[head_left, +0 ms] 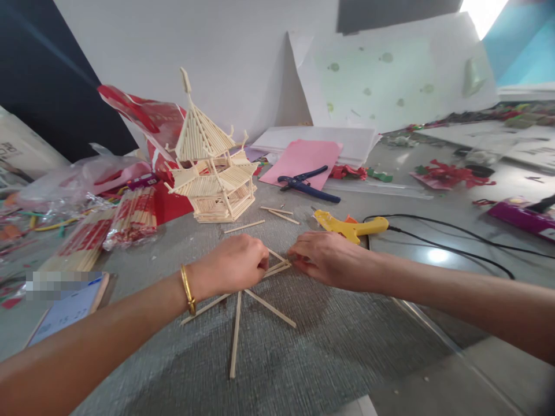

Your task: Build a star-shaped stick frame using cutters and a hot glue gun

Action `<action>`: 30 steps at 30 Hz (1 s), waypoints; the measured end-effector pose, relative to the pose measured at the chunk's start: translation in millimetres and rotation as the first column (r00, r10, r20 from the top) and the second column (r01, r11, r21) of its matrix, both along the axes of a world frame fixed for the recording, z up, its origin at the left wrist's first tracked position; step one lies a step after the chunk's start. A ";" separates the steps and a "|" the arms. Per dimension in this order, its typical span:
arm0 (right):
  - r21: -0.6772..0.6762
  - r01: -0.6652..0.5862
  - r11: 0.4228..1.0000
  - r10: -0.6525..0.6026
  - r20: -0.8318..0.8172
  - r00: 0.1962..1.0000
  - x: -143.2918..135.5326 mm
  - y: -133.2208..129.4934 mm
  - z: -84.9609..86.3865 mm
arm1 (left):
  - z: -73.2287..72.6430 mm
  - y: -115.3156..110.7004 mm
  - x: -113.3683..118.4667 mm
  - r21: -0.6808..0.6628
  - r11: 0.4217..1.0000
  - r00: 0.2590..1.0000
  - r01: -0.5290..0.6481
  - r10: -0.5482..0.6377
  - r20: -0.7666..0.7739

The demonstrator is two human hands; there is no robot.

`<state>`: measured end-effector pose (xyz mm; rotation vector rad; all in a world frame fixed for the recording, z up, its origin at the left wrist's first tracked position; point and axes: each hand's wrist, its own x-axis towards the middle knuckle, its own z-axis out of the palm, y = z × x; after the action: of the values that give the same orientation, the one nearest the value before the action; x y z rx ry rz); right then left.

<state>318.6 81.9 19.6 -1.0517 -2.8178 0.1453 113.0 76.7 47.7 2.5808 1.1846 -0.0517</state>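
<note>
My left hand (pixel 236 263), a gold bangle at its wrist, is closed over thin wooden sticks (pixel 277 268); its fingertips are partly hidden. Opposite it, my right hand (pixel 325 260) is closed with its fingertips at the right tip of these sticks, where two or more meet at a point. Further sticks (pixel 235 341) fan out on the grey mat below my left hand, their inner ends partly covered by it. Behind the hands stands a pagoda model (pixel 212 173) built of similar sticks. Beyond my right hand lies a yellow glue gun (pixel 347 225).
Loose sticks (pixel 245 226) lie before the model. Blue-handled cutters (pixel 307 184) rest partly on pink paper (pixel 299 156). At left are bagged stick bundles (pixel 134 216) and a phone (pixel 65 312). The glue gun's black cable (pixel 455 248) runs right, near a purple box (pixel 520 216).
</note>
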 end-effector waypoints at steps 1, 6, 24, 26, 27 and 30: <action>0.010 -0.010 1.000 0.010 -0.004 1.000 -0.5 -0.1 -0.4 | -0.2 0.2 0.2 0.000 1.000 1.000 0.001 -0.001 0.004; 0.018 -0.025 1.000 0.025 -0.029 0.999 -1.3 -1.1 -2.0 | -1.4 0.6 0.6 0.010 1.000 1.000 0.006 -0.006 0.006; -0.053 -0.027 0.998 0.031 0.064 0.997 -8.0 -4.4 1.7 | -1.8 0.0 1.3 0.018 1.000 0.999 0.000 0.001 -0.043; -0.052 -0.032 0.998 0.036 0.077 0.996 -8.5 -4.9 2.2 | -2.6 0.3 0.8 0.017 1.000 0.999 0.003 -0.002 -0.042; -0.051 -0.032 0.998 0.036 0.080 0.996 -8.6 -4.9 2.3 | -2.8 0.4 0.7 0.015 1.000 0.999 0.004 -0.004 -0.044; -0.039 -0.037 0.999 0.040 0.068 0.997 -8.3 -4.1 1.3 | -2.6 0.4 1.3 0.018 1.000 0.999 0.007 -0.006 -0.051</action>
<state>310.2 77.8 20.9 -1.0300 -2.9091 0.1699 114.3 77.1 45.1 2.6143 1.1993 -0.1090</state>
